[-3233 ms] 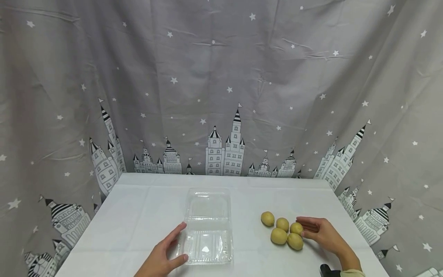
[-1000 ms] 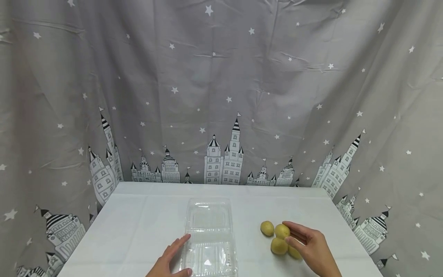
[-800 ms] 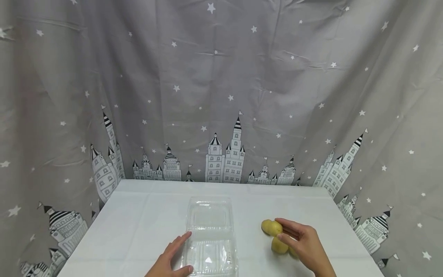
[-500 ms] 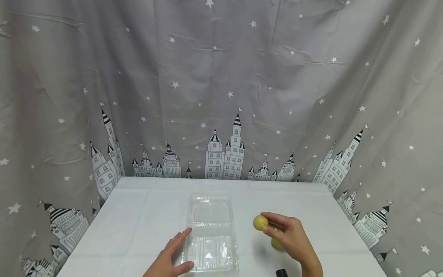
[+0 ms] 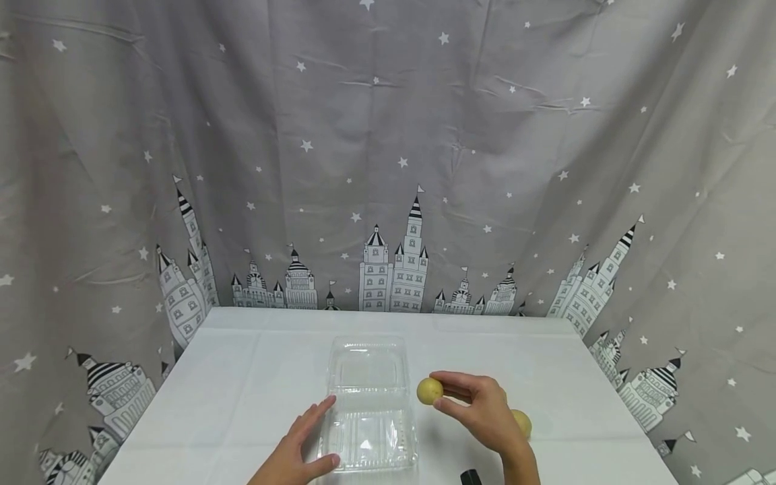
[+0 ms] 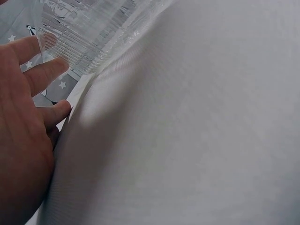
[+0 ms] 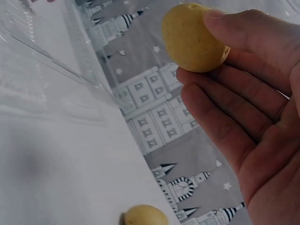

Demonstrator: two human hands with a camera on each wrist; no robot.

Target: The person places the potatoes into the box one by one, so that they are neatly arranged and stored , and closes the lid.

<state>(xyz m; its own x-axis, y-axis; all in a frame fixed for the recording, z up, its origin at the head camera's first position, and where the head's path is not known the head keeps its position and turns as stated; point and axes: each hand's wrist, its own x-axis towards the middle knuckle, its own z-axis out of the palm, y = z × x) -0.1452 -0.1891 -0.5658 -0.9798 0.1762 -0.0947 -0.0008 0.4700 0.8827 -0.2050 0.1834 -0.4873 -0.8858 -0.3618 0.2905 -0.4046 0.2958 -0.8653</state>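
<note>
Yellow potato-like object (image 5: pixel 428 391) in pinching right hand (image 5: pixel 485 412), spread left hand (image 5: pixel 294 447) at clear container (image 5: pixel 370 405)

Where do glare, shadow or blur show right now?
Head: small glints on the clear container. Left wrist: a soft shadow on the white table beside the left hand. Right wrist: a blurred dark patch on the table, the container hazy, the held yellow object sharper.

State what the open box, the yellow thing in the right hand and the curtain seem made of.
Box: apparently thin, glossy plastic, by its glints, moulded ribs and see-through look.
Yellow thing: likely a real potato, by its smooth, dull, faintly speckled skin; could be imitation.
Curtain: likely matte printed cloth, judging by soft folds and creases.
</note>
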